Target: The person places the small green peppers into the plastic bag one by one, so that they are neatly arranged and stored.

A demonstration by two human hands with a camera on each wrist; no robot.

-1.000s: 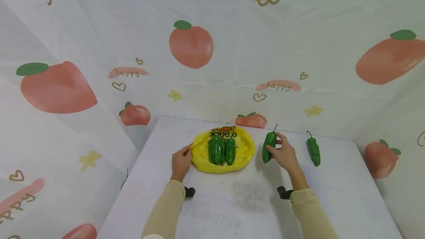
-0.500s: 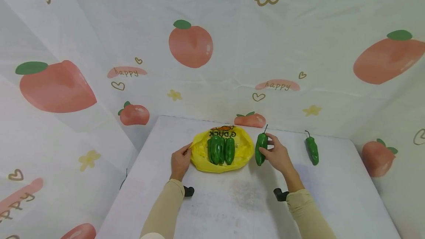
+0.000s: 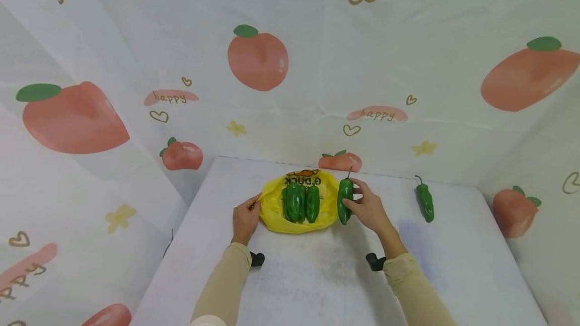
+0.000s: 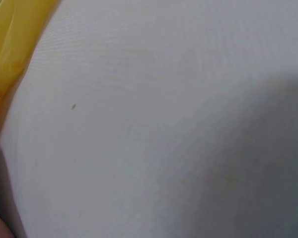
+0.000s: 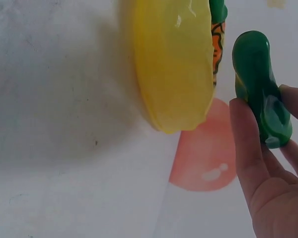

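A yellow plastic bag [image 3: 277, 226] with dark lettering lies spread on the table, its mouth rolled wide. Several green peppers [image 3: 294, 204] lie side by side in it, stems toward the back. My left hand [image 3: 245, 220] pinches the bag's left edge. With thumb and fingers my right hand [image 3: 369, 209] holds another green pepper [image 3: 345, 201] at the bag's right edge, its stem pointing up. In the right wrist view that pepper [image 5: 258, 84] is raised beside the bag's yellow side [image 5: 174, 69]. The left wrist view shows only a corner of the bag [image 4: 10, 44] and a sliver of hand.
One more green pepper [image 3: 425, 202] lies on the right part of the white table [image 3: 312, 286]. A white sheet [image 3: 308, 64] printed with peaches and "happy" hangs behind and along the sides. A black wrist mount [image 3: 375, 261] sits on each arm.
My right hand has carried the pepper leftward, from a gap right of the bag to the bag's right edge. The left hand keeps its hold on the bag.
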